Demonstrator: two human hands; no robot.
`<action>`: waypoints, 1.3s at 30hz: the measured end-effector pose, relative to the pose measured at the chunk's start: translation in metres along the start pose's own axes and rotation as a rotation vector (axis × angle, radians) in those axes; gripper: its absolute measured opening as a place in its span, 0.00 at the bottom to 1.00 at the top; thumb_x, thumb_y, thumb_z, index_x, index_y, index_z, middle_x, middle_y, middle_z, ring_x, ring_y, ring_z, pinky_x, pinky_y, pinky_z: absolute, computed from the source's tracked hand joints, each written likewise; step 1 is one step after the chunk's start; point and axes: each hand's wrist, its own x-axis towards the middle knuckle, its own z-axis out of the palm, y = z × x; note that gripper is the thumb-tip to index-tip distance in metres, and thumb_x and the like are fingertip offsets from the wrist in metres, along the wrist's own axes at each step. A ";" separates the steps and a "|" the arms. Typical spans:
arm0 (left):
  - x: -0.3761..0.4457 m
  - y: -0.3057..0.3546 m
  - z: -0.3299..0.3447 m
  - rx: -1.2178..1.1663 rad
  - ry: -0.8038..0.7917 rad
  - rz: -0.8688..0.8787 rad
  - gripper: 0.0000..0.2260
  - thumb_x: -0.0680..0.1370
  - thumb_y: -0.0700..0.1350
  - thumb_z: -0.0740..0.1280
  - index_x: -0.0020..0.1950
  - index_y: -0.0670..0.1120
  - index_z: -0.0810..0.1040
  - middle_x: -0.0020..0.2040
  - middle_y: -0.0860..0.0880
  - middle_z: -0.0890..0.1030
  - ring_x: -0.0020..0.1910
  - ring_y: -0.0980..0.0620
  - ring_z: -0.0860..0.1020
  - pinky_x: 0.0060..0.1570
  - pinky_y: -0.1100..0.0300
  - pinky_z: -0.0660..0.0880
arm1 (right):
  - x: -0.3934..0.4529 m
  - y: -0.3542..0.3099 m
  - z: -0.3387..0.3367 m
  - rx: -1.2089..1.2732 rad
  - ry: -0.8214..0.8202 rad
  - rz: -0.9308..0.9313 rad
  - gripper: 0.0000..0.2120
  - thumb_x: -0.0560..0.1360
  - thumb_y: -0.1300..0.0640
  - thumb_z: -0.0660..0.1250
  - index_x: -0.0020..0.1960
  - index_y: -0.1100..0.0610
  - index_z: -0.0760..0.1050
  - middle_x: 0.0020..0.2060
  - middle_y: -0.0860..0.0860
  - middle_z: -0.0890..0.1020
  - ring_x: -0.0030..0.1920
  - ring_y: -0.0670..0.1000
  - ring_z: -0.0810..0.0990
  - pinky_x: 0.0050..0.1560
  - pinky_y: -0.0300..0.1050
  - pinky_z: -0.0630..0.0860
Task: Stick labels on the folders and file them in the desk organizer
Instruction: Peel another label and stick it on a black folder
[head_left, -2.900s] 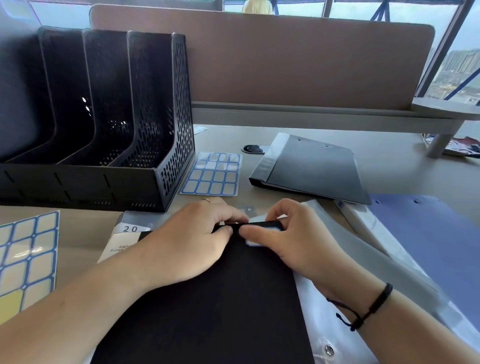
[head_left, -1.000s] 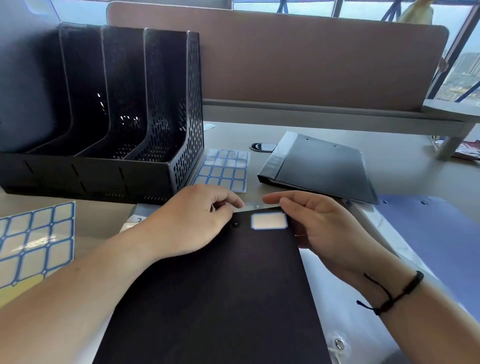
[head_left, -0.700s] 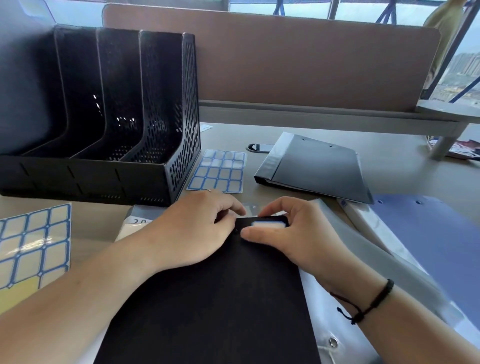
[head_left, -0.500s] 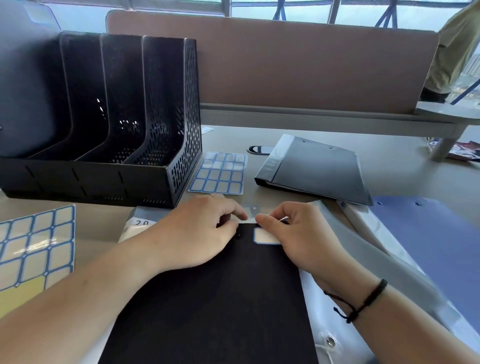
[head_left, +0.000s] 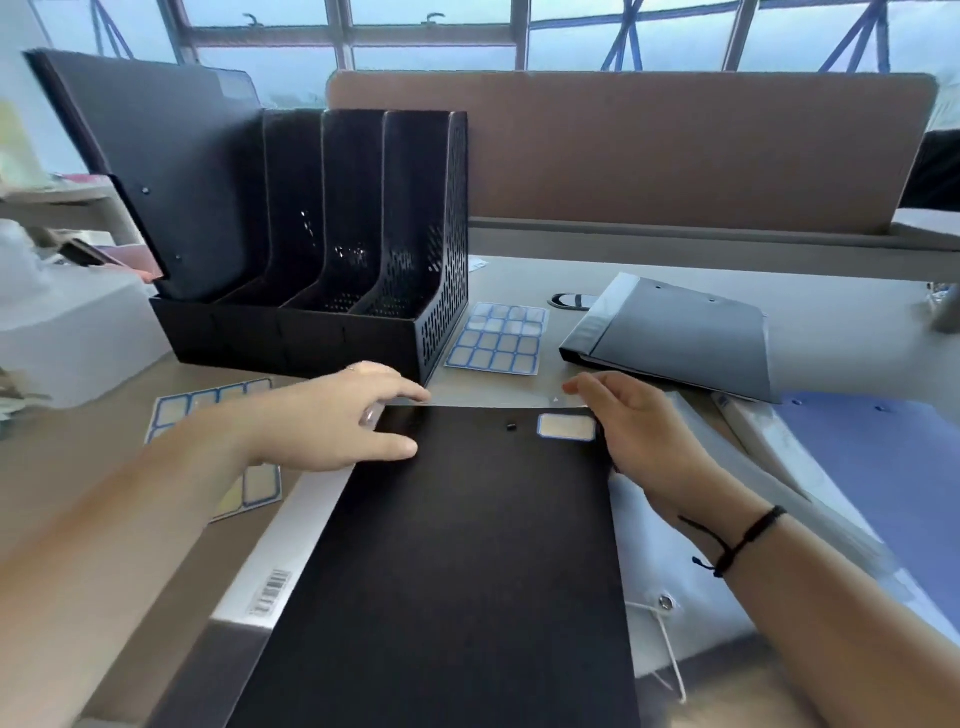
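- Black and flat, the card-covered folder (head_left: 457, 561) lies on the beige desk (head_left: 831, 322) right before the person, its far edge toward the black perforated four-slot desk organizer (head_left: 358, 291).
- A white rectangular label with a blue border (head_left: 567, 427) sits stuck near the folder's far right corner, beside a small black stud.
- The left hand (head_left: 337, 421) rests at the folder's far left corner with fingers stretched almost straight; it touches the edge but grips nothing that can be made out.
- The right hand (head_left: 639, 431) lies along the folder's right edge just beside the label, fingers loosely extended; whether the thumb is tucked under the cover cannot be told.
- Judged from this, labelling of this folder looks done and the step in hand is the shift from sticking to filing.
- The next move probably calls for both hands to take hold of the side edges, lift the folder, turn it upright and lower it into one of the organizer's free slots.
- The leftmost slot already holds a dark upright folder (head_left: 171, 171); the three slots to its right appear empty.
- Still lying flat and seemingly unlabelled are a grey folder with a pale spine (head_left: 680, 338) and a blue folder (head_left: 883, 478) at the right.
- A sheet of blue-bordered blank labels (head_left: 498, 339) lies just right of the organizer, another label sheet (head_left: 249, 483) partly under the left forearm.
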 end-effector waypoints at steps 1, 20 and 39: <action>-0.011 -0.003 0.002 -0.044 0.045 -0.033 0.28 0.76 0.56 0.70 0.74 0.62 0.65 0.71 0.59 0.63 0.71 0.60 0.64 0.67 0.64 0.60 | -0.003 -0.002 0.001 0.017 -0.021 -0.007 0.15 0.82 0.49 0.61 0.52 0.59 0.81 0.31 0.52 0.73 0.23 0.44 0.68 0.21 0.35 0.65; -0.141 -0.011 0.046 -1.127 0.370 -0.419 0.09 0.78 0.39 0.70 0.56 0.37 0.81 0.51 0.35 0.85 0.46 0.40 0.84 0.42 0.53 0.79 | -0.045 -0.025 0.011 -0.448 -0.359 -0.095 0.62 0.53 0.42 0.84 0.77 0.37 0.51 0.71 0.49 0.67 0.63 0.51 0.73 0.61 0.48 0.75; -0.168 -0.045 0.002 -1.289 0.486 -0.417 0.09 0.79 0.40 0.67 0.58 0.40 0.82 0.53 0.36 0.85 0.44 0.42 0.82 0.39 0.51 0.80 | -0.044 -0.075 0.061 0.136 -0.404 0.054 0.07 0.78 0.65 0.67 0.50 0.64 0.85 0.47 0.62 0.87 0.51 0.65 0.85 0.61 0.65 0.77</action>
